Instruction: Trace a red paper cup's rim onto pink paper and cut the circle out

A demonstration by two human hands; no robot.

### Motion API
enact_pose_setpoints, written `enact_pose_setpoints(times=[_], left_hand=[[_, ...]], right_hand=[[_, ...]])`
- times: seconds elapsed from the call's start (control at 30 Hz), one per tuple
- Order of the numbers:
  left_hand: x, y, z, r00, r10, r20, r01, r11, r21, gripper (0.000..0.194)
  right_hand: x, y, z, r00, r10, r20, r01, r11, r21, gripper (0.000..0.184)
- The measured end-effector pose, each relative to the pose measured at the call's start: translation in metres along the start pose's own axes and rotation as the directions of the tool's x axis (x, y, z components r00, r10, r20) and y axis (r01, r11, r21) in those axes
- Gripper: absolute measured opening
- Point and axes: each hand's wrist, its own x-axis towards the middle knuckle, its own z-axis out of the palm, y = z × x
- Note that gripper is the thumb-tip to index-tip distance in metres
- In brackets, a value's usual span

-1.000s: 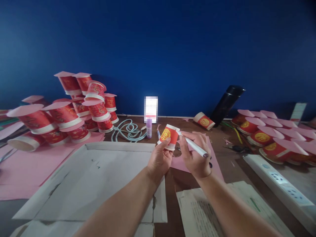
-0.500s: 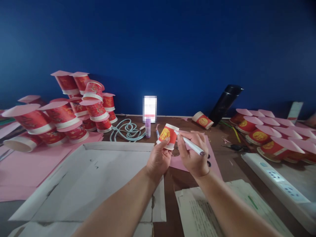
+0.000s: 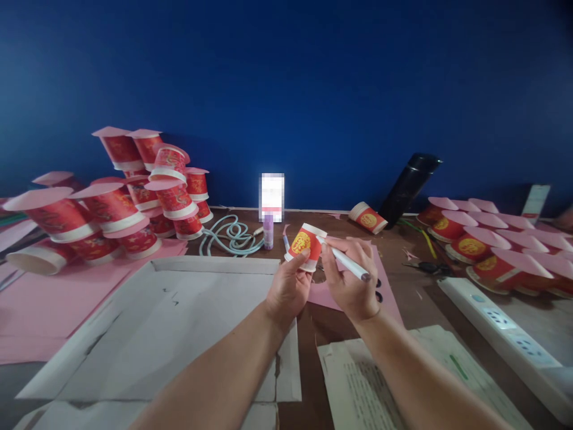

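Head view: both forearms reach in from the lower edge, and the hands meet near the middle, above the brown table (image 3: 313, 388). The left hand (image 3: 286, 294) has its thumb clamped across the front of a tilted red and white paper cup (image 3: 315, 237), its other fingers mostly hidden behind. The right hand (image 3: 356, 289) is bent inward, thumb and fingers closed on a white marker (image 3: 350, 264), whose front end is at the cup's right side; whether the tip touches cannot be told. Under and behind the right hand is a cut pink sheet (image 3: 388, 280), partly covered by that hand, with black rings (image 3: 379, 296) showing beside it. Beyond the cup stand a purple glue stick (image 3: 268, 234) and a bright blurred panel (image 3: 271, 196), with a coiled cable (image 3: 233, 236) to their left. An open white box (image 3: 179, 328) lies left of the hands, its right part crossed by the left forearm; the right forearm covers part of some printed papers (image 3: 353, 373). Pink-topped cups are stacked at left (image 3: 114, 206) and grouped at right (image 3: 470, 246), near a power strip (image 3: 501, 328). A loose cup (image 3: 367, 218) lies beside a leaning black bottle (image 3: 408, 190).
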Motion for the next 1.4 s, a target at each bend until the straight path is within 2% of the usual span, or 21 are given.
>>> enact_pose_setpoints(times=[1.4], left_hand=[[0.0008, 0.0, -0.0023, 0.999, 0.026, 0.047, -0.028, 0.999, 0.033, 0.045]], right_hand=[[0.0001, -0.0009, 0.0009, 1.0, 0.016, 0.01, -0.016, 1.0, -0.006, 0.013]])
